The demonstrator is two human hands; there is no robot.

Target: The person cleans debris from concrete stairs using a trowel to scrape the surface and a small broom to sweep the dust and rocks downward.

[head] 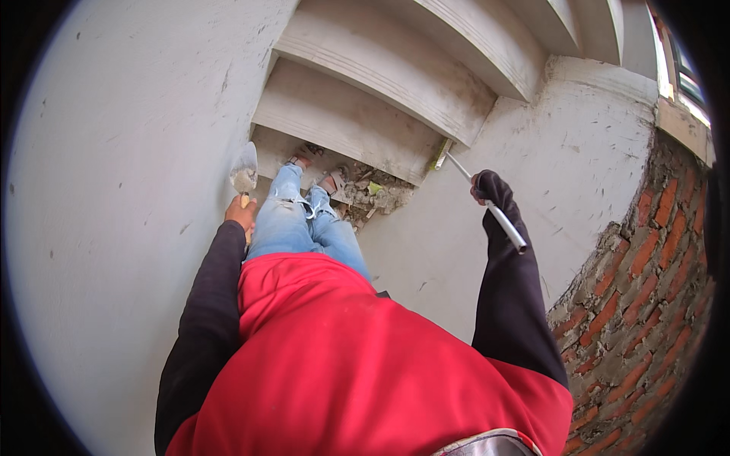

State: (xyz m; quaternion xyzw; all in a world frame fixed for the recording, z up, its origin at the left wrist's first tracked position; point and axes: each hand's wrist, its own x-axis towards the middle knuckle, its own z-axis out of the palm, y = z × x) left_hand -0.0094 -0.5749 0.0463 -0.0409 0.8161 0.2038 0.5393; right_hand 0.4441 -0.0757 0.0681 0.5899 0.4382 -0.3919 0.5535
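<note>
My left hand [241, 214] grips the wooden handle of a trowel [245, 171], whose mortar-smeared metal blade points up beside the plastered wall at the left. Over on the right, my right hand [478, 191] is closed round a pale pole [505, 224]. The pole slants away to a brush or broom head [441, 155] with yellowish bristles, at the right end of a stair step [348, 125]. The sleeve hides much of the right hand.
Concrete stairs [388, 68] rise ahead between plastered walls. Broken rubble [379, 196] with a yellow-green scrap lies beside my sandalled feet [333, 179]. Exposed brickwork [644, 302] is at the right, with a window [687, 80] in the upper right.
</note>
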